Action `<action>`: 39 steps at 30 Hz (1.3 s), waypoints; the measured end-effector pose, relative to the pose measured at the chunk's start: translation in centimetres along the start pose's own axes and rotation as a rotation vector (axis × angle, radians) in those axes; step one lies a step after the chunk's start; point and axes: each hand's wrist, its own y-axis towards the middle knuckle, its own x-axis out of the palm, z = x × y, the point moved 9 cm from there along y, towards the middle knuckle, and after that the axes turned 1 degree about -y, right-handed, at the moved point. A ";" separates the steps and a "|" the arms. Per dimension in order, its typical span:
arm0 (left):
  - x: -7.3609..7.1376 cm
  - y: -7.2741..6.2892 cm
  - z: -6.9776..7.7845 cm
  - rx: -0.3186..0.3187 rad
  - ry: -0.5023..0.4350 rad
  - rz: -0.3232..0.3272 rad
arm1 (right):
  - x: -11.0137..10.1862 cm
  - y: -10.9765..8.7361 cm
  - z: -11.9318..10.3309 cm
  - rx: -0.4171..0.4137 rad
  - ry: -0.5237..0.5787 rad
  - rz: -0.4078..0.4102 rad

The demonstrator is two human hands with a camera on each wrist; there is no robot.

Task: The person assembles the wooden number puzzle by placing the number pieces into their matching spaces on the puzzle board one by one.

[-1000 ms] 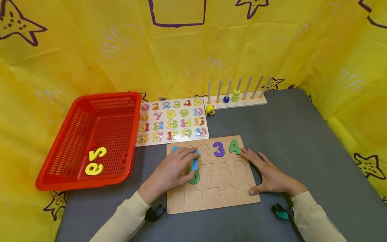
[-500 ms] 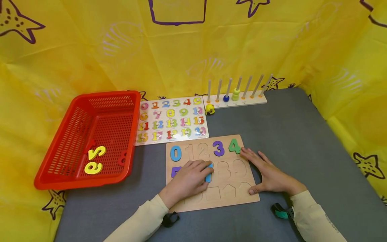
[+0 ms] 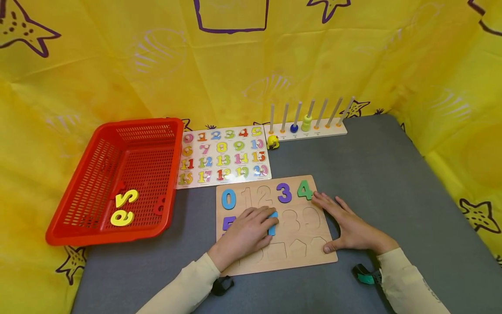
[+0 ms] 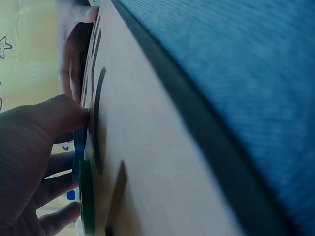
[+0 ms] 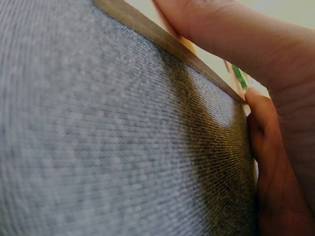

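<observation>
A wooden number puzzle board [image 3: 251, 259] lies on the table. My left hand [image 3: 245, 235] is over its middle row, pinching a blue number piece [image 3: 273, 223] at the seven-shaped recess; the hand hides much of the piece. In the left wrist view the thumb touches the blue piece's edge, beside a green number piece [image 4: 86, 196]. My right hand [image 3: 354, 226] rests at the board's right edge, fingers spread, with fingertips near the green 4 [image 3: 304, 190] and the thumb on the lower right edge. A blue 0 [image 3: 228, 199], purple 3 [image 3: 284, 192] and purple 5 [image 3: 228, 223] sit in the board.
At left stands a red basket [image 3: 168, 218] holding yellow number pieces [image 3: 122, 217] and red ones. Behind the board lie a white number puzzle [image 3: 235, 168] and a peg stand [image 3: 333, 130], with a small yellow toy [image 3: 272, 141] beside it. Yellow cloth encloses the back and sides.
My left hand has carried the blue piece rightward and down to the seven recess, uncovering the blue 0, and has stayed there for the last half second. My right hand has not moved.
</observation>
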 end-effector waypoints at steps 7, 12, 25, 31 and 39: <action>0.5 -0.4 -0.1 0.001 -0.004 -0.069 | -0.1 0.0 -0.1 -0.003 0.006 -0.004; 0.9 -0.5 -0.2 0.001 -0.018 -0.120 | -0.3 0.0 -0.1 -0.002 0.008 -0.004; -2.6 -1.2 -0.3 -0.008 -0.052 -0.044 | -0.1 -0.1 0.1 -0.013 0.010 0.001; -9.4 -2.8 -2.6 -0.052 -0.045 0.112 | 0.1 -0.1 0.0 -0.015 0.003 0.000; -18.6 -6.4 -9.1 -0.193 0.077 0.246 | 0.0 -0.1 -0.1 -0.025 0.007 0.005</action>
